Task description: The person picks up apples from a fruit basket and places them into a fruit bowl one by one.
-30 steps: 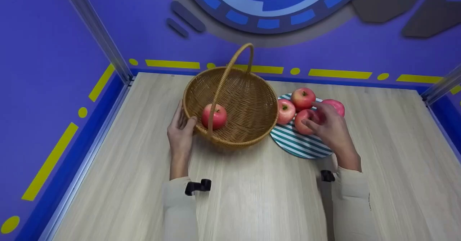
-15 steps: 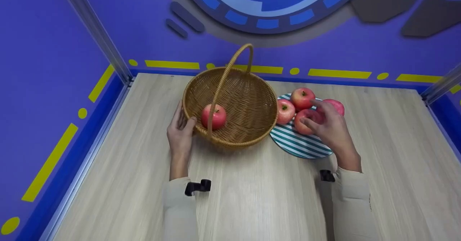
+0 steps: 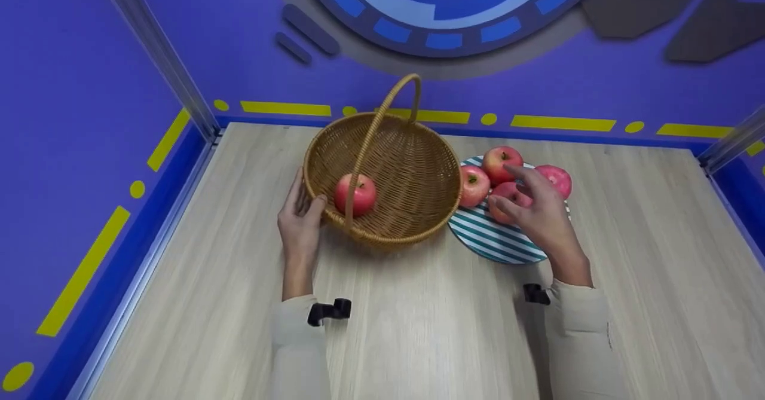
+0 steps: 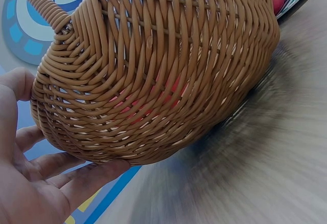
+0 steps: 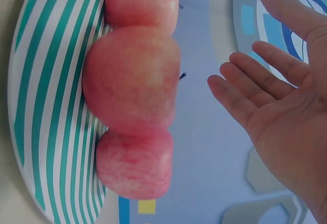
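Observation:
My left hand [image 3: 300,226] grips the left side of a brown wicker basket [image 3: 412,179] with an arched handle. Its thumb lies at the rim and its fingers spread along the outer wall in the left wrist view. One red apple [image 3: 364,195] sits inside, low on the left; its red shows through the weave. On the right, my right hand [image 3: 548,214] hovers over a plate [image 3: 499,244] with green and white stripes, fingers loosely bent and holding nothing. Several apples are on that plate, with the front apple [image 3: 501,210] partly covered by the hand. In the right wrist view, air separates palm and apples [image 5: 130,78].
The basket's right rim overlaps the plate's left edge in the head view. Behind the pale wooden table [image 3: 418,328] stands a blue printed wall [image 3: 538,89], and another wall [image 3: 60,149] rises at the left.
My right hand has shifted slightly left and its fingers have spread away from the front apple. The left hand, basket and apples stay in place.

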Demonstrator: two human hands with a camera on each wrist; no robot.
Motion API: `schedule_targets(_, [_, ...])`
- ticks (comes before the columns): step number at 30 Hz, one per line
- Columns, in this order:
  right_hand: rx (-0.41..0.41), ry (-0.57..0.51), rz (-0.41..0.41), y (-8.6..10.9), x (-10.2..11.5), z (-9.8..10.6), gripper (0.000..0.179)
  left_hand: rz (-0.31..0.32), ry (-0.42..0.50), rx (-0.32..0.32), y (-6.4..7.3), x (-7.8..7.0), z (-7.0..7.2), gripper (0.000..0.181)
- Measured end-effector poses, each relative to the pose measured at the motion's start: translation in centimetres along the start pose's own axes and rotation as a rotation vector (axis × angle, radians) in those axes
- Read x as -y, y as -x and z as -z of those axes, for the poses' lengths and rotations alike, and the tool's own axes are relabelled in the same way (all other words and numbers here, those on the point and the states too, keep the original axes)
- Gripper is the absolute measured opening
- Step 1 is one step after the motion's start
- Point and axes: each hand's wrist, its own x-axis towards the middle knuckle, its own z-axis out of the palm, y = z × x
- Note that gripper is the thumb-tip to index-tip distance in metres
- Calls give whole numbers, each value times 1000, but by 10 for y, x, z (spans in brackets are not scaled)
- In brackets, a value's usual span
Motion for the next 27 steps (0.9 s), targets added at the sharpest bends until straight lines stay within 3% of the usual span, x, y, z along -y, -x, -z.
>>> schedule_targets(8, [-63,-58,99,-1,17,-12,62,-10,13,-5,-1,0,-3,70])
schedule_targets(15, [-25,-104,144,-4,29,-27,66,-29,17,-1,-3,1,-3,70])
schedule_targets(27, [19,-89,251,-15,54,-41,64,9,37,-11,-2,1,-2,70])
